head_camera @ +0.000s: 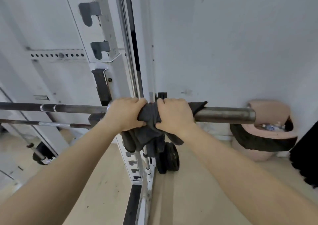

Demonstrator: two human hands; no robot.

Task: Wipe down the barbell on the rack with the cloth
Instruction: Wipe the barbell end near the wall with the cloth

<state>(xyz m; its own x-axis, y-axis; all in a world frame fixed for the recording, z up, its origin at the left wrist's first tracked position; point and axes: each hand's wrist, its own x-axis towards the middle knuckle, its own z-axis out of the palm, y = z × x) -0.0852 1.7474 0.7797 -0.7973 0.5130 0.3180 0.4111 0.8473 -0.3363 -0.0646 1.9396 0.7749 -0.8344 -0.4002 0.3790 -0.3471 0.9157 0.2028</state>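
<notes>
A dark steel barbell (225, 114) lies level across the white rack (110, 40), its thick sleeve end pointing right. A dark grey cloth (150, 115) is wrapped around the bar where the sleeve meets the shaft, with loose folds hanging below. My left hand (126, 113) grips the cloth and bar on the left side. My right hand (174, 115) grips them right beside it, the two hands almost touching. A corner of the cloth sticks out to the right past my right hand.
A second thinner bar (51, 124) runs lower on the left. Black weight plates (169, 157) lean at the rack's foot. A pink bin with a black liner (268, 131) stands by the wall just beyond the sleeve end. The rack upright carries grey hooks (89, 12).
</notes>
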